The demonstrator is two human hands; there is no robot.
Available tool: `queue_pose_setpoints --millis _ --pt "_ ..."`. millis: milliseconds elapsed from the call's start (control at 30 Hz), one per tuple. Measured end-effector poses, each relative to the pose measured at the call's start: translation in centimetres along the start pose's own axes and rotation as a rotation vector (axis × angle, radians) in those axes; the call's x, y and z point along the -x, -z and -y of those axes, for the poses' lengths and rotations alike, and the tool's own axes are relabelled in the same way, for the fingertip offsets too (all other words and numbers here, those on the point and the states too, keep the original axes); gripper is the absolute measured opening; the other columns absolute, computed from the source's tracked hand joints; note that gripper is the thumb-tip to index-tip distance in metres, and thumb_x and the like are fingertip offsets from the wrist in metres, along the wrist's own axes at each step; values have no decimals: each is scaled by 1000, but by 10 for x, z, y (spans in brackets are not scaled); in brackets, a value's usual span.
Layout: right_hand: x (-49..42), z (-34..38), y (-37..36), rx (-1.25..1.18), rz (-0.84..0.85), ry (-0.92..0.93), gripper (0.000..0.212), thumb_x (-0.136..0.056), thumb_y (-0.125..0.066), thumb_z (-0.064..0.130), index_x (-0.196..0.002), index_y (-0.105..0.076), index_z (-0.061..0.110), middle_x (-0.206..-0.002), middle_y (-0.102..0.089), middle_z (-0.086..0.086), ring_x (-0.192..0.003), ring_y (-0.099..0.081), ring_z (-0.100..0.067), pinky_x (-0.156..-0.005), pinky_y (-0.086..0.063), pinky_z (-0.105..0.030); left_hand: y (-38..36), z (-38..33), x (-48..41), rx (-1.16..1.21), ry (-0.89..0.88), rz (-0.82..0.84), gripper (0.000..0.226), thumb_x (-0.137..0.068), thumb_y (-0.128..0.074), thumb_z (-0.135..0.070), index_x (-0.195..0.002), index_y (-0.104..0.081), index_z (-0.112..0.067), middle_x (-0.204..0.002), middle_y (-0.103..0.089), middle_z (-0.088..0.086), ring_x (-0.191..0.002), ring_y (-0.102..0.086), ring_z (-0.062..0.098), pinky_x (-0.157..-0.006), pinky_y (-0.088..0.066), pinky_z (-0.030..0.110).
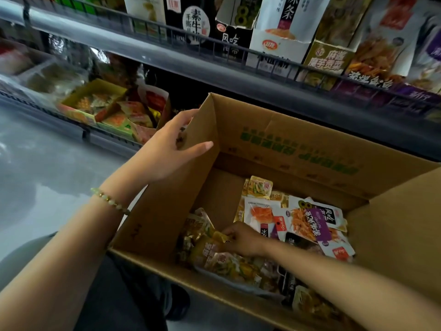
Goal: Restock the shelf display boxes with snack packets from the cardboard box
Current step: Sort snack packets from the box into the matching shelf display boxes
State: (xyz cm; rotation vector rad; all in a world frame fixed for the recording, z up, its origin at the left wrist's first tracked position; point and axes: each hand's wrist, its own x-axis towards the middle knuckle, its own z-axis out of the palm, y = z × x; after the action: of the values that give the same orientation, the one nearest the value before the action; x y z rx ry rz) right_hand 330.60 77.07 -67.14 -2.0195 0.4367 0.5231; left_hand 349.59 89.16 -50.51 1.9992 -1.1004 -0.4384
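Left of the cardboard box (286, 139), a yellow display box (93, 103) of packets sits on the lower shelf. The left hand (167, 149), its arm stretched forward, grips the box's upright left flap (167, 211), with the thumb inside and the fingers hidden behind it. Inside the box, the right hand (243, 240) reaches down, fingers curled round a yellow snack packet (210, 249). Further right, loose packets (310, 223) lie on the box floor.

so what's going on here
A person is restocking snacks. Their left hand holds the cardboard box by its side flap, while the right hand reaches inside and pinches a yellow snack packet in the loose pile. It is not yet lifted out; the shelf display boxes stand behind.
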Motion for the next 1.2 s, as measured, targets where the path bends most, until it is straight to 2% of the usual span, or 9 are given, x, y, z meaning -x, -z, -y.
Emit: queue_pose_setpoints --millis 233,367,467,600,667,800,900,1033,1200 --pt "32 20 67 -241 -285 24 20 -86 -69 27 -66 -66 27 -67 -63 11 -66 -58 -4 -68 -44 -22 3 -1 1 34 9 26 78 -80 -57 -57 -148 -28 -33 -137 -46 -15 -122 -48 6 -95 -49 33" --pt "72 37 103 -250 -362 90 10 -86 -67 22 -77 -69 24 -71 -69 17 -72 -64 3 -69 -46 -14 10 -14 -1 -24 10 7 89 -75 -50 -77 -148 -23 -33 -149 -37 -2 -134 -41 19 -100 -47 50" --pt "107 48 125 -283 -449 114 12 -78 -66 37 -85 -71 28 -85 -75 12 -86 -69 -5 -77 -51 -18 4 -49 -2 -38 -31 18 92 -73 -49 -70 -150 -23 -28 -154 -30 -3 -141 -28 15 -115 -29 42" --pt "143 56 142 -482 -557 170 29 -77 -66 38 -98 -71 19 -94 -75 0 -90 -71 -17 -81 -54 -29 -32 -99 -3 300 182 160 132 -52 -68 -64 -153 8 -25 -161 -12 1 -144 -23 19 -113 -25 31" --pt "150 60 145 -618 -651 188 30 -81 -64 35 -103 -69 16 -95 -75 -4 -89 -72 -20 -79 -55 -31 -55 -115 -4 517 351 303 144 -42 -80 -55 -153 7 -28 -154 -31 6 -133 -42 24 -110 -35 39" --pt "150 63 145 -738 -840 198 23 -90 -58 34 -102 -70 18 -95 -75 -5 -91 -71 -21 -83 -55 -36 -100 -131 -9 676 216 341 85 -72 -80 -27 -143 -33 -28 -119 -66 -2 -102 -68 18 -89 -55 42" --pt "153 67 143 -674 -884 248 28 -92 -48 41 -102 -67 24 -92 -74 5 -89 -70 -8 -72 -52 -17 -116 -134 -14 645 19 192 44 -88 -65 -15 -126 -47 -28 -112 -70 -5 -100 -69 11 -84 -58 33" --pt "156 67 140 -695 -758 325 20 -96 -38 38 -109 -51 30 -94 -63 21 -79 -62 16 -63 -44 -1 -122 -132 -17 779 12 142 26 -93 -55 -17 -118 -51 -26 -108 -72 1 -93 -71 16 -74 -58 27" --pt "144 64 131 -559 -750 320 56 -77 -71 32 -119 -34 28 -111 -63 7 -97 -65 -1 -81 -55 -22 -127 -128 -20 995 118 25 29 -99 -44 -19 -128 -44 -24 -116 -67 7 -97 -69 19 -77 -58 31"
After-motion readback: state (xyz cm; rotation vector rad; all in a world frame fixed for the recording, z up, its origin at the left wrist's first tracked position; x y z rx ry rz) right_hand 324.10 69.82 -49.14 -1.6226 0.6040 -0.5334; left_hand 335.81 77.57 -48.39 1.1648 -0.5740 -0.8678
